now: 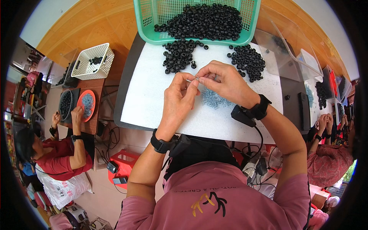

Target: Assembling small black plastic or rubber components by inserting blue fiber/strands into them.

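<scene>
My left hand (pixel 178 96) and my right hand (pixel 226 82) meet over the white board, fingertips almost touching. Between their thumbs and forefingers is a small thin grey piece (pixel 194 79), too small to name exactly. Both hands are closed in a pinch. Under my right hand lies a pile of small clear bluish pieces (pixel 214 99), partly hidden by it. Beyond my fingers are two heaps of black ring-like pieces with holes, the left heap (pixel 178 56) and the right heap (pixel 249 63).
A green basket (pixel 151 38) holding many black pieces stands at the board's far edge. Clear plastic bins (pixel 303 65) stand at right. To the left, a co-worker in red (pixel 61 159) sits by a red plate (pixel 92 117) and a white basket (pixel 109 63). Another person's hands (pixel 326 122) are at far right.
</scene>
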Demonstrator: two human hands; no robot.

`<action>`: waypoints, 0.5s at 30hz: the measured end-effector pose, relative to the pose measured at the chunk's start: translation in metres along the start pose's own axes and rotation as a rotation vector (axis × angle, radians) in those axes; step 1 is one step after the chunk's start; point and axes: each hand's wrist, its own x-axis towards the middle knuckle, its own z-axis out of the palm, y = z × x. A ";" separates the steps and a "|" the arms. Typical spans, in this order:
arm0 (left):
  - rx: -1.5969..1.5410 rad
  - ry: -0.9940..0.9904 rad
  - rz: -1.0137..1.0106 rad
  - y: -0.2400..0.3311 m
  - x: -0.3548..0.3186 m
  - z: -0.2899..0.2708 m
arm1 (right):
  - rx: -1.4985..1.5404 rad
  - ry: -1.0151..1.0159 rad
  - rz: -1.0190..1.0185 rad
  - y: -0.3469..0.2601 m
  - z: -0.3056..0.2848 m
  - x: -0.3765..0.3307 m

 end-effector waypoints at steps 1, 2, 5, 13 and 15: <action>0.000 0.000 0.000 0.000 0.000 0.000 | -0.018 0.012 -0.028 0.001 0.000 0.000; -0.005 0.002 -0.014 0.001 0.000 0.000 | -0.040 0.031 -0.049 0.002 0.001 0.001; -0.015 0.011 -0.039 0.003 0.000 0.000 | 0.159 0.041 0.136 0.003 0.004 0.002; 0.034 0.048 -0.075 0.006 0.000 -0.001 | 0.383 -0.016 0.232 0.000 -0.005 0.003; 0.023 0.030 -0.078 0.005 0.000 -0.001 | 0.387 -0.014 0.235 -0.001 -0.005 0.003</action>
